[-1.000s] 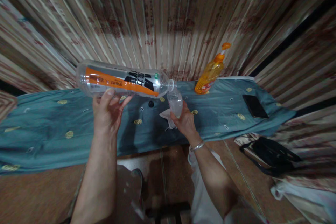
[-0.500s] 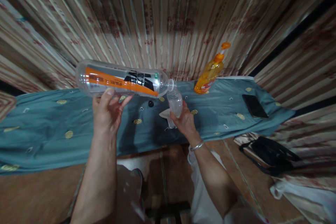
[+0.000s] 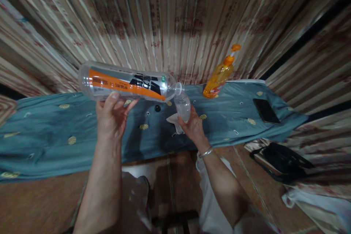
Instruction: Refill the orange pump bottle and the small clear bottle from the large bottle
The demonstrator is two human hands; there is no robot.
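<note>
My left hand grips a large clear plastic bottle with an orange, silver and black label. The bottle lies nearly level in the air, its uncapped mouth pointing right. In my right hand is a small clear plastic bottle, tilted, with its neck right at the large bottle's mouth. Whether the two rims touch I cannot tell. Behind the small bottle a crumpled whitish piece, perhaps tissue, lies on the cloth. A small black cap rests below the large bottle.
A teal patterned cloth covers the long narrow table. An orange pump bottle stands at the back edge, and a black phone lies to the right. Pleated curtains hang behind. A black bag sits at lower right.
The large bottle's base has risen very slightly in my left hand. Both hands otherwise keep their places, with the two bottle mouths still together.
</note>
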